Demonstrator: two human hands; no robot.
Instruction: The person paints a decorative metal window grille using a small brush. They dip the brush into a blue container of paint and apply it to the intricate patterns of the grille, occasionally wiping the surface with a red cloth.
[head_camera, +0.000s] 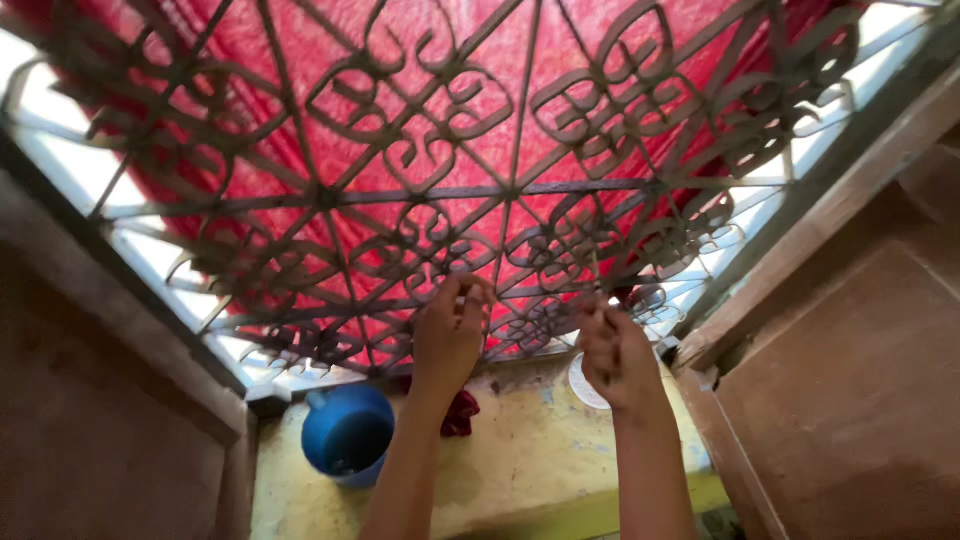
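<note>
Hands (450, 335) (615, 355) apparently pinch window grille (510, 188) scrollwork.

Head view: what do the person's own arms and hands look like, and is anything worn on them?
Both forearms are bare, with no sleeves in view. The left hand and right hand wear no gloves, and no watch, bracelet or ring can be made out. The picture is too soft for finer marks.

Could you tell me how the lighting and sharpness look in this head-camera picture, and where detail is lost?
In the head view, daylight behind the metal grille blows the glass strips out to white, while the red cloth glows through; the grille's upper scrolls are smeared and soft; the left hand and right hand are backlit and slightly blurred; the blue mug on the ledge sits in even shade.
</note>
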